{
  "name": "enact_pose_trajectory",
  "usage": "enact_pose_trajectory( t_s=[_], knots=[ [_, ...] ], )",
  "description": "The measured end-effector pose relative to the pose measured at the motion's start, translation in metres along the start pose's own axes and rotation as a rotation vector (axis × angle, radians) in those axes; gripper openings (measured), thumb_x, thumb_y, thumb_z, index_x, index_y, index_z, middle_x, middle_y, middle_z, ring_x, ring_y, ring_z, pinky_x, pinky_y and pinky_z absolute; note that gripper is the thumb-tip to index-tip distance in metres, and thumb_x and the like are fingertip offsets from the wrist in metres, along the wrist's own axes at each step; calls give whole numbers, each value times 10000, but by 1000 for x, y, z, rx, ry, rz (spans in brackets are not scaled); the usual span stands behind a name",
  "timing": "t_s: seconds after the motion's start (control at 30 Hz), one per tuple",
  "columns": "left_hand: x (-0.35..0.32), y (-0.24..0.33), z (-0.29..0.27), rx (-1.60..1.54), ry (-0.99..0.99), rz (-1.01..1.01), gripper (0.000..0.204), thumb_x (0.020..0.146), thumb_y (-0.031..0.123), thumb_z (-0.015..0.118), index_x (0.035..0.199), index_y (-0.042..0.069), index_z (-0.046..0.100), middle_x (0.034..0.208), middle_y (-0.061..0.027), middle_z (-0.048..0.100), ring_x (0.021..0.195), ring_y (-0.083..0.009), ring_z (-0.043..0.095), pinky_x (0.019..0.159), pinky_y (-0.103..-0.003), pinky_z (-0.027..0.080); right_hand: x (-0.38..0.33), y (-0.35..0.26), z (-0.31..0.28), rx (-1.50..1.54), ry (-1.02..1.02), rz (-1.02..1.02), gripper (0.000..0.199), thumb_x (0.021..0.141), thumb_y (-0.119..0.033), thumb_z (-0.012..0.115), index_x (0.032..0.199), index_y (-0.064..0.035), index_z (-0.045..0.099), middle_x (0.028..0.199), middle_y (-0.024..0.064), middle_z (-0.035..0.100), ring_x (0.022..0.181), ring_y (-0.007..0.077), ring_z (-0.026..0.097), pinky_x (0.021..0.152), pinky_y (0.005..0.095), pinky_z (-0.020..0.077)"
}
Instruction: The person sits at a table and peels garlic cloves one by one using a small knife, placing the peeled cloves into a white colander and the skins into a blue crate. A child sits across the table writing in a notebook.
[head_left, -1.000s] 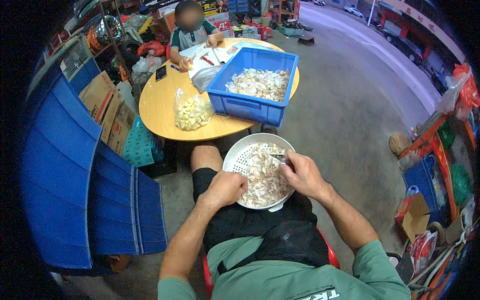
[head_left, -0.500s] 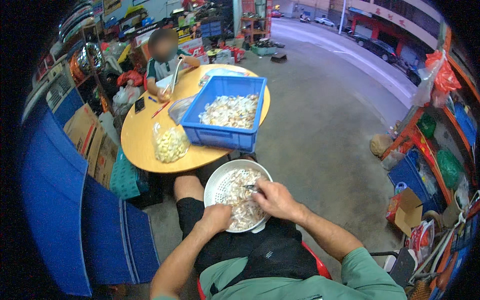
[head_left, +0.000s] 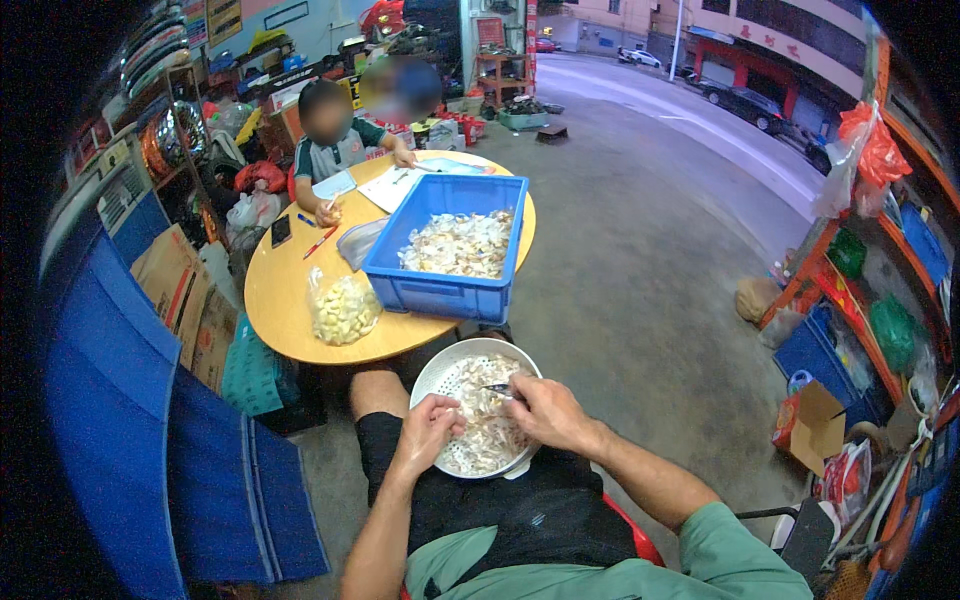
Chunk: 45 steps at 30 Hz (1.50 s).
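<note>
While on the lap, white colander (head_left: 436,375) of pale pieces (head_left: 478,450), left hand (head_left: 428,432) gripping some, right hand (head_left: 545,412) clenching small blade (head_left: 496,389)

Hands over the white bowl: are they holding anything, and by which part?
The right hand grips a small dark tool by its rear end, tip pointing left. The left hand pinches something pale above the bowl; what exactly cannot be told.

Colander (head_left: 440,372): white plastic, perforated, smooth with a dull sheen.
Crate (head_left: 440,293): blue plastic, hard, slightly glossy.
Bag (head_left: 342,308): clear thin plastic, crinkled, shiny.
Table (head_left: 275,300): light wood-look top, smooth, satin.
Tool (head_left: 496,388): small, looked like metal; too small to be sure.
Shorts (head_left: 520,510): black cloth, matt.
Floor (head_left: 640,300): grey concrete, rough, matt.
Boxes (head_left: 180,290): brown cardboard, matt.
</note>
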<state>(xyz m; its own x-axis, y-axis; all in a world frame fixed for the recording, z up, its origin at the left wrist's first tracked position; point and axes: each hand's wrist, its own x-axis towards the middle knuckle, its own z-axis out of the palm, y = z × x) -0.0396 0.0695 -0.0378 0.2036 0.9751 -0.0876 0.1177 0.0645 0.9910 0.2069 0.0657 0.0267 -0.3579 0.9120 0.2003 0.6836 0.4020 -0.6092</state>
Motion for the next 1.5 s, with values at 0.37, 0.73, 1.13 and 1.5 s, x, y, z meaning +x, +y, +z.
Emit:
enact_pose_trajectory(
  t_s=[0.37, 0.73, 1.13, 1.5],
  knots=[
    [4, -12, 5, -96, 16, 32, 225, 1017, 124, 563, 1116, -64, 634, 956, -131, 728, 811, -142, 684, 753, -260, 546, 3, 26, -3, -135, 140, 172, 378, 883, -221, 639, 1156, 1, 502, 959, 238, 700, 906, 433, 685, 811, 529, 536],
    [3, 17, 14, 61, 116, 237, 222, 985, 149, 615, 1104, -3, 724, 816, 7, 647, 752, -79, 575, 684, -226, 465, 14, 57, -1, 3, 89, 267, 382, 862, -191, 618, 1155, 49, 564, 934, 253, 705, 917, 431, 686, 824, 508, 536],
    [-12, 36, 12, -440, 42, 57, 207, 989, 158, 620, 1143, 25, 663, 899, -17, 675, 751, -60, 612, 658, -187, 492, 6, 32, 13, 22, 52, 119, 368, 906, -269, 632, 1101, 38, 577, 916, 256, 696, 865, 433, 681, 751, 510, 524],
    [-28, 46, 48, -475, 170, 133, 222, 993, 117, 624, 1165, -18, 665, 976, -58, 701, 832, -85, 648, 707, -208, 509, -3, -28, 13, 106, 243, -123, 204, 919, -193, 647, 907, -12, 553, 819, 232, 649, 775, 428, 662, 663, 508, 515]
  ],
)
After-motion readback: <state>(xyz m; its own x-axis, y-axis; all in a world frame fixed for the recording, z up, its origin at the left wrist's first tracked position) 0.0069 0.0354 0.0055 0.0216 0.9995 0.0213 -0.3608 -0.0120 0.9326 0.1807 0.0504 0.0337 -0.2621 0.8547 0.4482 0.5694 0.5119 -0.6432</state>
